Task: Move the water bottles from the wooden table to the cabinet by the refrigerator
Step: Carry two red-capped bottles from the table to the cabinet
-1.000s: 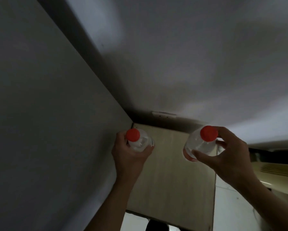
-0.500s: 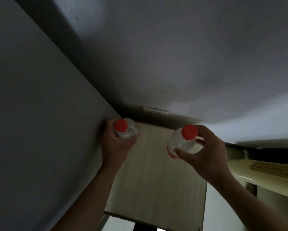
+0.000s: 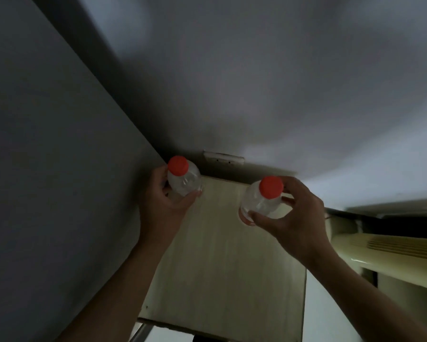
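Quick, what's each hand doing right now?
Left hand: gripping a clear water bottle with a red cap.
Right hand: gripping the other water bottle, fingers curled round it just below its red cap.

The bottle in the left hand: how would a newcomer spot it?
Find the pale wooden cabinet top between the grey panel and the wall. At its far left corner, the left hand holds a clear plastic red-capped bottle. Its twin sits nearer, in the right hand.
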{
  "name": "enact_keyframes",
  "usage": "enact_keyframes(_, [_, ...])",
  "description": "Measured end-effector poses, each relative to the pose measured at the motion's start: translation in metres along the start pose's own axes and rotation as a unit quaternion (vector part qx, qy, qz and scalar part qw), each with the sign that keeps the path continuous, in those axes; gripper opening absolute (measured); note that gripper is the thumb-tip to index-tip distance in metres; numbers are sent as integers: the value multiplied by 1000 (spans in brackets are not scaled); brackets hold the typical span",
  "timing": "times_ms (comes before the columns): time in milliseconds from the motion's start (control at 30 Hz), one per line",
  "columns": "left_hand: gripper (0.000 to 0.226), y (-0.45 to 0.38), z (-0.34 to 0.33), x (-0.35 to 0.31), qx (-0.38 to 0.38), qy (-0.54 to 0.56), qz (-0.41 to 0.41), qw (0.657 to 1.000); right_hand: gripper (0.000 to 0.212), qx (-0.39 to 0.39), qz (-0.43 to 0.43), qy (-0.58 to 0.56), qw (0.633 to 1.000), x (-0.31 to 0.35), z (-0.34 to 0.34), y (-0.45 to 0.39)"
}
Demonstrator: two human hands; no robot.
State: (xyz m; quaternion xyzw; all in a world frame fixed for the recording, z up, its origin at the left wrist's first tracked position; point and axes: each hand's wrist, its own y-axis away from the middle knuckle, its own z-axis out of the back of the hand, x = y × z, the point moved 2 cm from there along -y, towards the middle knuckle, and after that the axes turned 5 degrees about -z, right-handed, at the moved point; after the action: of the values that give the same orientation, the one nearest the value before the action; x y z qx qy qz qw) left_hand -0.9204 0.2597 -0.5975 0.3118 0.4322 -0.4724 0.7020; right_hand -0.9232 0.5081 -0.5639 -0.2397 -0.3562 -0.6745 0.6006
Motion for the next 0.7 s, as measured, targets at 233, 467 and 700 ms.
enact_keyframes(233, [55, 8, 3, 11, 41, -2, 50, 998, 74, -21, -4, -6, 1000, -9, -7, 5])
enact_keyframes(467, [61, 15, 4, 13, 40, 12, 85, 995, 69, -39, 0, -18, 999, -1, -13, 4])
enact_keyframes(700, [61, 10, 12, 15, 26, 12, 91, 995, 69, -31, 7, -21, 999, 9, -36, -19])
